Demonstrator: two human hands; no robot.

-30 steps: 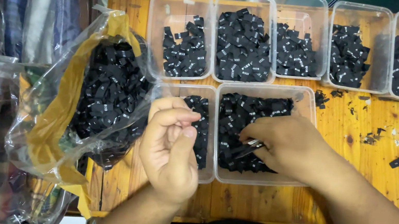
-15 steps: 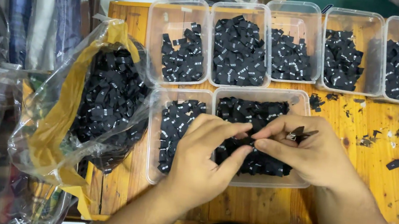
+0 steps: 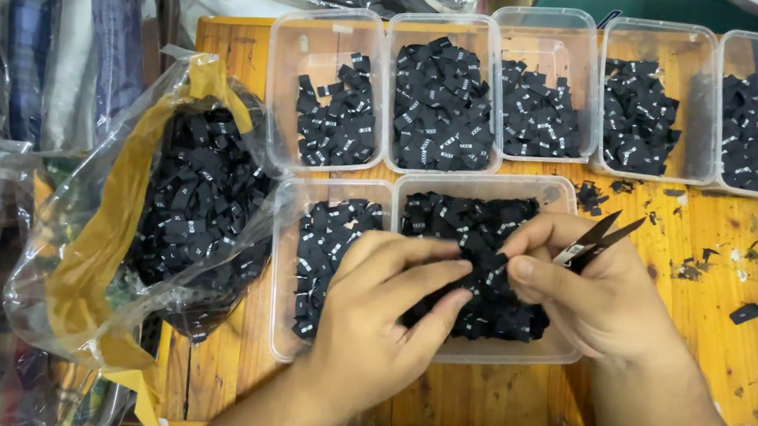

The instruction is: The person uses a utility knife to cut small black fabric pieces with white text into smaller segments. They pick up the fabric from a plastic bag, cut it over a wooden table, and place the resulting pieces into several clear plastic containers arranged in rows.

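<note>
Pinching one small black label (image 3: pixel 490 263) between them at frame centre, the left hand (image 3: pixel 379 317) and right hand (image 3: pixel 589 297) meet over the clear tray (image 3: pixel 547 350). Thread snips (image 3: pixel 598 239) ride in the right palm; a slip could nick fingers or scatter labels.

Take the tub (image 3: pixel 466 334) under your hands as the landmark: it sits on the bench (image 3: pixel 710 319) near its front edge and holds loose labels (image 3: pixel 456 224). Touching its left side stands a second tub (image 3: pixel 286 274). Behind both runs a row of five tubs (image 3: pixel 563 31), side by side. Left of the landmark, past the second tub, a bag of labels (image 3: pixel 192 207) lies on the bench's left end. Your left hand (image 3: pixel 378 327) and right hand (image 3: pixel 595 293) meet above the landmark, the snips (image 3: pixel 598 239) in the right hand pointing away behind it.
</note>
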